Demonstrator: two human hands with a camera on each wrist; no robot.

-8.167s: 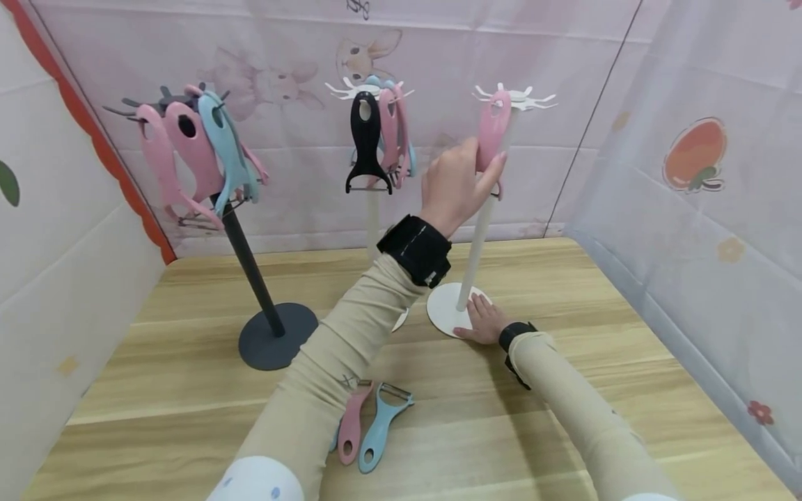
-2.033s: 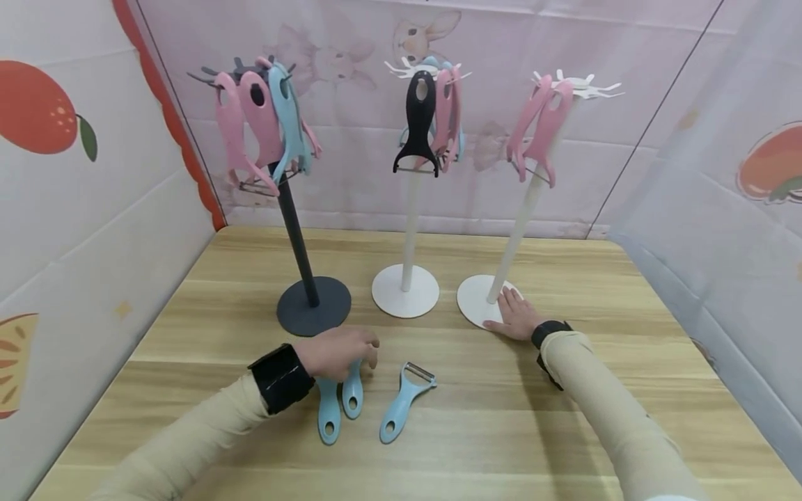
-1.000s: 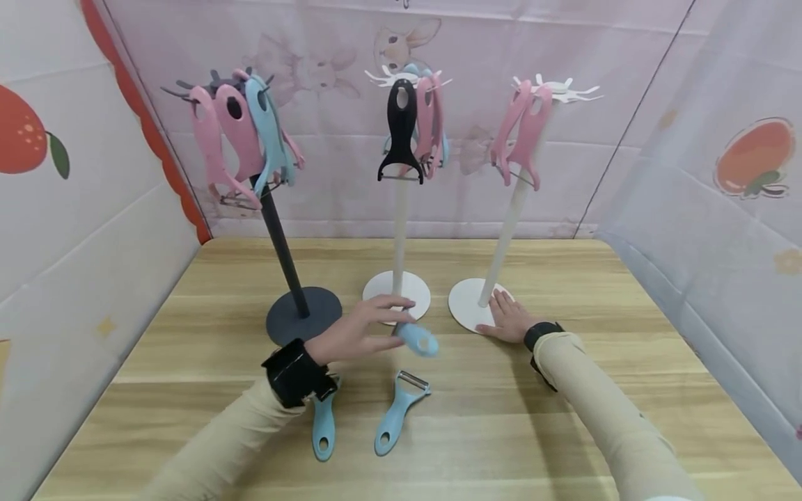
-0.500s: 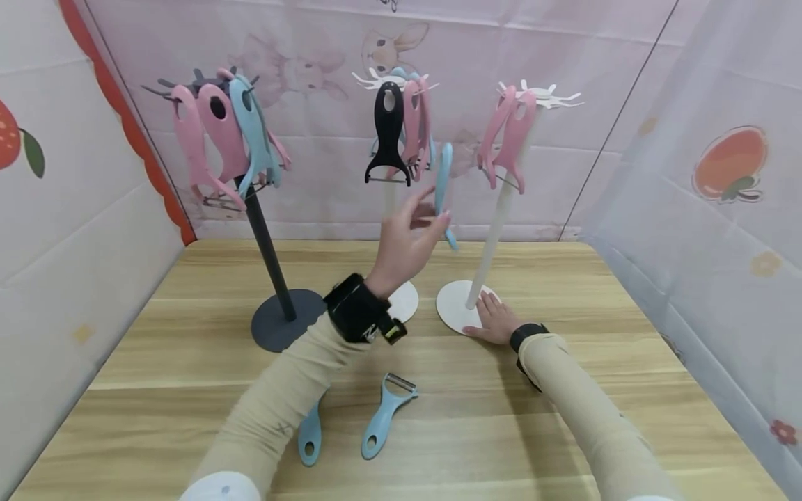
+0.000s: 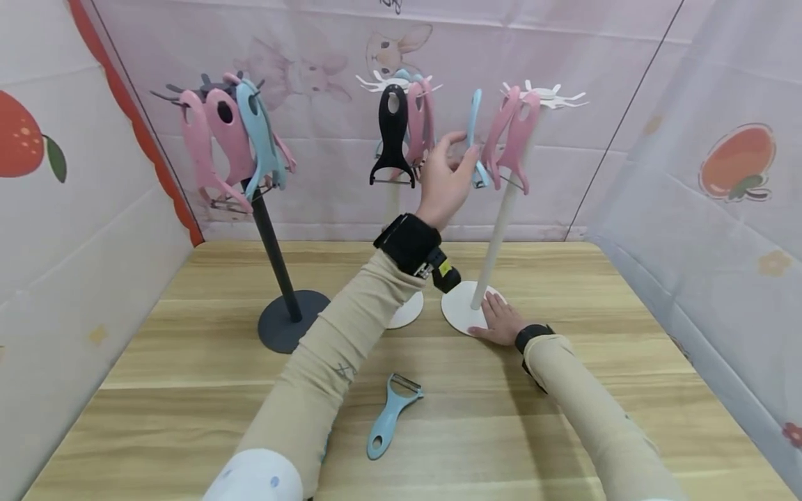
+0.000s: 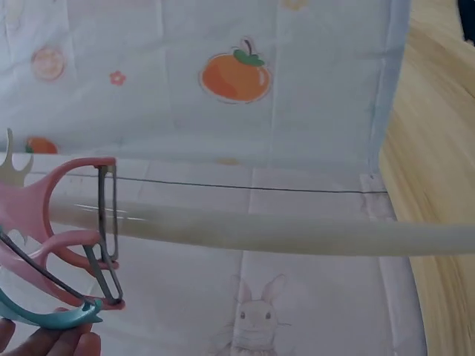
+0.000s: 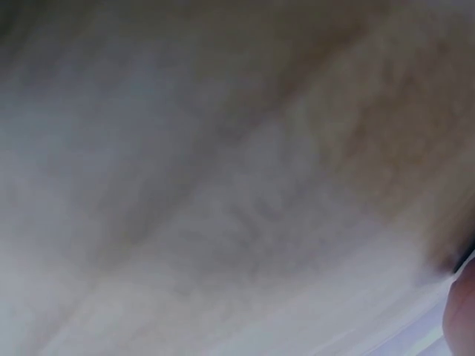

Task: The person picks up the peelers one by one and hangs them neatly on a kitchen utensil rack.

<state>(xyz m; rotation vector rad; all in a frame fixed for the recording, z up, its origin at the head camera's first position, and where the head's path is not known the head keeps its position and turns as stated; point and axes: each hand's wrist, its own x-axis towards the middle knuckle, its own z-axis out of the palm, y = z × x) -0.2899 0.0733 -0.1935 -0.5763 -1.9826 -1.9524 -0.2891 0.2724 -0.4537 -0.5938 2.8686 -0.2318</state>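
My left hand (image 5: 445, 184) pinches a light blue peeler (image 5: 474, 129) upright, handle end up, just left of two pink peelers (image 5: 521, 136) on the right white stand (image 5: 500, 240). In the left wrist view, fingertips (image 6: 70, 343) grip the blue peeler (image 6: 52, 319) close below the pink peelers' blades. My right hand (image 5: 501, 321) rests spread on that stand's round base (image 5: 457, 309). The right wrist view is mostly blur, with one fingertip (image 7: 462, 311) at its edge. Another blue peeler (image 5: 387, 421) lies on the table; the left forearm mostly hides a further blue one.
The middle white stand (image 5: 407, 312) carries a black peeler (image 5: 392, 132) plus pink and blue ones. Pink and blue peelers hang from the dark grey stand (image 5: 276, 250) on the left. Printed cloth walls (image 5: 702, 229) enclose the wooden table (image 5: 476, 431).
A second pink peeler has joined the one on the right stand. My left hand has picked up a blue peeler from the table and raised it rightward to that stand. The right hand stays put.
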